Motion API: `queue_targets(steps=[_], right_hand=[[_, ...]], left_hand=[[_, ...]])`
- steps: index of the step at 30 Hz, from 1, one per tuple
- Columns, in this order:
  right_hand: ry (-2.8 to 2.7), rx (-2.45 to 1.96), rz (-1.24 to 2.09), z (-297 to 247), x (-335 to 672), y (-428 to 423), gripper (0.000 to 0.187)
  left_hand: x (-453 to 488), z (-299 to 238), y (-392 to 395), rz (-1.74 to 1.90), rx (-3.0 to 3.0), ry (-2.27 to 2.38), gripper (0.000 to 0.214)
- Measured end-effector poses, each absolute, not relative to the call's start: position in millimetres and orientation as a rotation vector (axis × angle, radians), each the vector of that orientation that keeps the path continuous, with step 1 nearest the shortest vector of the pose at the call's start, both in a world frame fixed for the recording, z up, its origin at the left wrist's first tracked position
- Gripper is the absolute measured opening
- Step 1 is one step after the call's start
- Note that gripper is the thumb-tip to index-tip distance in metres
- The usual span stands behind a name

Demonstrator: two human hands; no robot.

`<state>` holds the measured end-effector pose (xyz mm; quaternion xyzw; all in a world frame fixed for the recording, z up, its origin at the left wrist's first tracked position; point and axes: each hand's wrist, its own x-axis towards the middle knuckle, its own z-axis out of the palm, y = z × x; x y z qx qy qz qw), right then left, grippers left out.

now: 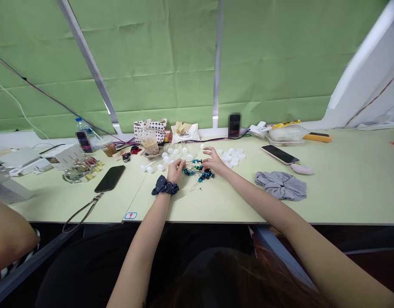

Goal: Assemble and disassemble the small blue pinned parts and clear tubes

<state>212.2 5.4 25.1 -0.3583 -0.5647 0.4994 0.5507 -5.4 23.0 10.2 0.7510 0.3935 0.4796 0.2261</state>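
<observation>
A small heap of blue and black pieces with thin metal stems (205, 174) lies on the table between my hands. My left hand (175, 170), a dark dotted scrunchie (165, 186) on its wrist, pinches the stem end of one thin-stemmed blue piece (195, 161) above the heap. At that piece's other end is my right hand (215, 162), its fingers curved and apart; whether a fingertip touches the piece is too small to tell. Clear tubes with white caps (155, 162) lie beyond my left hand. Loose white caps (231, 157) are grouped behind my right hand.
A drink cup (149, 145) stands behind the tubes. Phones lie at left (110, 179) and right (280, 154), the left one's strap hanging over the table edge. A grey cloth headband (281, 185) is near my right forearm. Another person's arm (10, 235) shows at far left.
</observation>
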Motion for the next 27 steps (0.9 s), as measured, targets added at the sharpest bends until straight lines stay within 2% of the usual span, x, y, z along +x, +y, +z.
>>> queue_targets(steps=[4, 7, 11, 16, 20, 24, 27], right_hand=[[-1.317, -0.96, 1.34, 24.5, 214.3, 8.9, 0.041], [-1.369, -0.926, 1.338, 19.9, 213.0, 12.4, 0.036], [-1.329, -0.821, 1.254, 17.3, 211.1, 13.4, 0.043], [-1.345, -0.974, 1.395, 19.2, 211.5, 11.6, 0.029], [-1.302, -0.835, 1.306, 20.7, 212.6, 10.3, 0.049], [-1.318, -0.948, 1.42, 20.5, 212.4, 10.0, 0.029], [-1.35, -0.895, 1.342, 19.8, 211.7, 10.2, 0.032]], left_hand=[[-5.6, 8.7, 24.1, 1.32, 2.072, 1.072, 0.041], [-5.3, 7.9, 24.4, 1.323, 2.074, 1.065, 0.04], [-5.3, 8.2, 24.5, 1.326, 2.071, 1.064, 0.039], [-4.9, 9.0, 23.9, 1.324, 2.08, 1.066, 0.04], [-4.6, 9.6, 23.0, 1.322, 2.058, 1.08, 0.041], [-4.6, 9.9, 22.4, 1.318, 2.073, 1.075, 0.041], [-5.0, 10.3, 22.3, 1.312, 2.061, 1.11, 0.042]])
